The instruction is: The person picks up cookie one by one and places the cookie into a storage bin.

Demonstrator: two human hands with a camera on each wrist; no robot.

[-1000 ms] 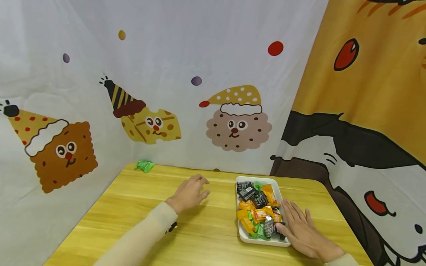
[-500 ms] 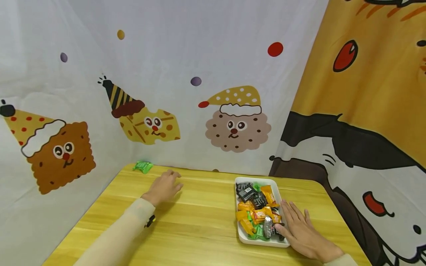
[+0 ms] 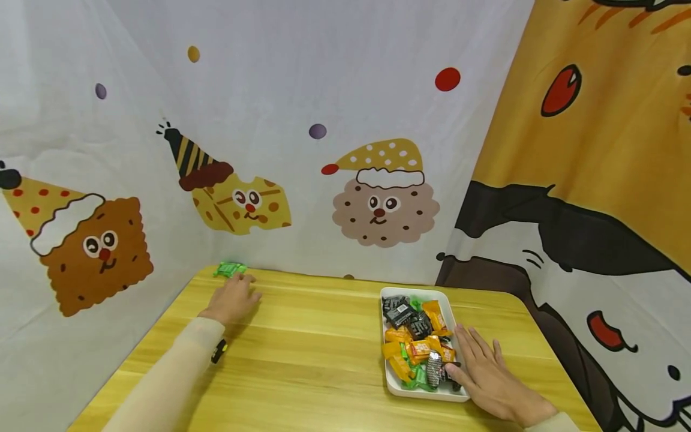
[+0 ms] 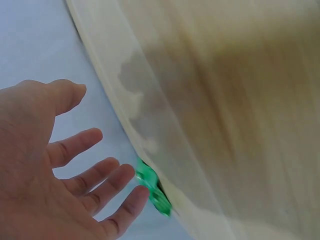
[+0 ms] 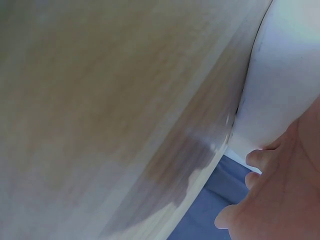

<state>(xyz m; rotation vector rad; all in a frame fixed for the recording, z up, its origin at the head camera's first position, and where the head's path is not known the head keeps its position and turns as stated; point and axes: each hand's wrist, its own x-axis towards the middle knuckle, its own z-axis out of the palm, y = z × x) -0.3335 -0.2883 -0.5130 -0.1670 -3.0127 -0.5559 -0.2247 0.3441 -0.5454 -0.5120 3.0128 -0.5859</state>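
Observation:
A green-wrapped candy point(image 3: 229, 269) lies at the table's far left corner. My left hand point(image 3: 231, 300) hovers just on the near side of it, holding nothing. Its fingers are loosely spread in the left wrist view, where the hand point(image 4: 50, 175) appears beside the green candy point(image 4: 154, 190). On the right stands a white tray point(image 3: 426, 393) of wrapped candies: black, orange point(image 3: 435, 318), green and a silvery one point(image 3: 434, 368). My right hand point(image 3: 493, 378) rests with extended fingers along the tray's right side, its thumb over the rim. In the right wrist view, the tray's white wall point(image 5: 280, 65) stands beside the palm.
The wood-grain table point(image 3: 302, 360) runs between the left hand and the tray. A white cloth with cartoon prints point(image 3: 385, 213) hangs behind the table's far edge and on the left. A cloth with a large orange print point(image 3: 621, 180) is on the right.
My left hand has moved left and slightly away from me, from mid-table to near the green candy. My right hand and the tray have stayed in place.

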